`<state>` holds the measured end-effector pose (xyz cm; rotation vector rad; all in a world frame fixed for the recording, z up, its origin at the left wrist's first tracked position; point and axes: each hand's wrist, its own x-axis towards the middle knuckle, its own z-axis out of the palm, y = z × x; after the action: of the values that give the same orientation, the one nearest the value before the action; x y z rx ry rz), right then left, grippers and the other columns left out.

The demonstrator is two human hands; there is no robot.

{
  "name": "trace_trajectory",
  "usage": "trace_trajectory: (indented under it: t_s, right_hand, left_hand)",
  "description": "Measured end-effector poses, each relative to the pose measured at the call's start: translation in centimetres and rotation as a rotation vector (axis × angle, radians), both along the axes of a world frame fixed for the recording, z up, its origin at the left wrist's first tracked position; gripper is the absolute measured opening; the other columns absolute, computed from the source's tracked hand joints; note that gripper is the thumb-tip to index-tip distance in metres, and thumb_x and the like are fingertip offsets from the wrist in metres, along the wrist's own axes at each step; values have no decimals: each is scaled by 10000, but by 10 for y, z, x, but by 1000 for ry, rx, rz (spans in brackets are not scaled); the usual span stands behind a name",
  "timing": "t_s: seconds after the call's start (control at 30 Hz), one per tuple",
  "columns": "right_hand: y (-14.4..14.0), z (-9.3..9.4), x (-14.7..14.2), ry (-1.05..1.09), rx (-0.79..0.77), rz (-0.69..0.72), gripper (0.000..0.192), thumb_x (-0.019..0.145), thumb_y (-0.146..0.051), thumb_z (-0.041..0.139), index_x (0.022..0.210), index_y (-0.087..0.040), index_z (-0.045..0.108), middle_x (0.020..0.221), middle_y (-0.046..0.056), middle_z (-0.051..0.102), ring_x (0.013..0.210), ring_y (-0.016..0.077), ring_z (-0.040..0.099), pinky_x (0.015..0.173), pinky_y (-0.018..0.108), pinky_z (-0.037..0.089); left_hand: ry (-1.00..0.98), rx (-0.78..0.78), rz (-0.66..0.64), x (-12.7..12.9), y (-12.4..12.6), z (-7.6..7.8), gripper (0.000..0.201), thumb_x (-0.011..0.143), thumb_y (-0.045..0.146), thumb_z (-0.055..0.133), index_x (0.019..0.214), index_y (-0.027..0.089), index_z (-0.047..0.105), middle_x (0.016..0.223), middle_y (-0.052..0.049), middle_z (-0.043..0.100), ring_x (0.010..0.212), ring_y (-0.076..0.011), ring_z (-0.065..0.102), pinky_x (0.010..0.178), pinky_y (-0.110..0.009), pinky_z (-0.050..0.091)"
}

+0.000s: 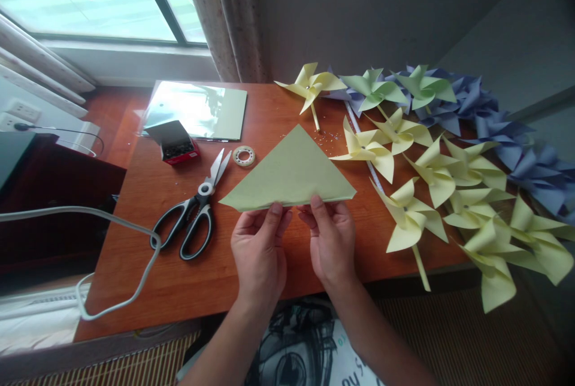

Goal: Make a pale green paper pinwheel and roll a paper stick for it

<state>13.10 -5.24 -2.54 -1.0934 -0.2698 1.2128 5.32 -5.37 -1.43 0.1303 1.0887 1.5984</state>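
Observation:
A sheet of light green paper (291, 167), folded into a triangle, is held above the table with its peak pointing away from me. My left hand (263, 242) pinches the folded bottom edge left of its middle, thumb on top. On the same edge, a little to the right, my right hand (330, 236) pinches with its thumb on top too. The fingers under the paper are partly hidden. Scissors (197, 206) with black handles lie partly spread to the left of the paper, and a roll of tape (244, 156) rests just behind it.
An open small box (177, 149) of dark small pieces stands near a stack of paper (233, 114). Yellow pinwheels (408, 212), green pinwheels (375, 90) and blue pinwheels (539, 170) crowd the right side. A white cable (144, 278) loops over the table's left edge.

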Motion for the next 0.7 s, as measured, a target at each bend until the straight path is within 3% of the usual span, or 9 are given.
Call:
trace_trajectory:
  t_s: [0.2,0.47,0.7]
  right_hand:
    - [-4,3,1,19,32,32,203,782,-306,843,912,-215,717,856,-11,797,789,127,767,681,202,610]
    - [-3,2,-2,6,13,-20,262,737,-351,868,826,-179,691,734,0,772,620,124,726,590,208,573]
    - [-1,-2,-2,-21,14,-25,239,789,-351,838,897,-190,697,779,-20,764,637,88,699,649,195,588]
  left_hand:
    - [7,-16,4,0,3,1,297,599,205,949,794,170,729,835,12,776,764,-108,735,727,-200,594]
    - [-17,-10,20,1,5,0,321,616,234,947,798,158,694,810,22,751,694,-80,710,708,-185,578]
    - [2,9,-6,5,2,2,313,678,253,914,897,185,701,869,15,753,739,-105,728,723,-211,591]
